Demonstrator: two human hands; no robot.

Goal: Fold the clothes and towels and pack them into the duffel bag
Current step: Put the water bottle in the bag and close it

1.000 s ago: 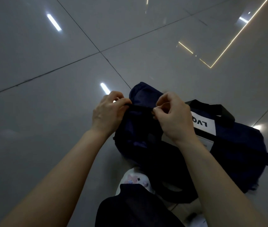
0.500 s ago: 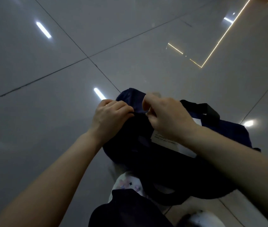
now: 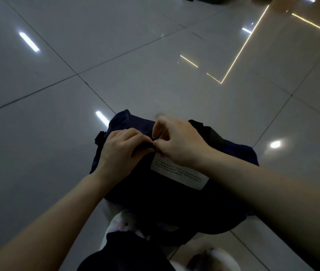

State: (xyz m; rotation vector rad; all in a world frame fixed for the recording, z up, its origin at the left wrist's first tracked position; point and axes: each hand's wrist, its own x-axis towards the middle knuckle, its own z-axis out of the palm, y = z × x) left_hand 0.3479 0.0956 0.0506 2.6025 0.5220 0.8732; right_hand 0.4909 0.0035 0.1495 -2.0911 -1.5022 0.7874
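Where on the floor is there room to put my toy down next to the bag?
Bare floor lies left of the bag, out to the tile seams, and more lies beyond it and to its right. It is crowded on top of the bag, where the left hand and right hand pinch the fabric, and below it by the pale cloth.

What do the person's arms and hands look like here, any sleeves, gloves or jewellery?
Both forearms are bare right down to the frame's lower edge; no sleeves show. The left hand and right hand wear no gloves, and no rings, watch or bracelets are visible on fingers or wrists. The dim light hides finer details such as nails.
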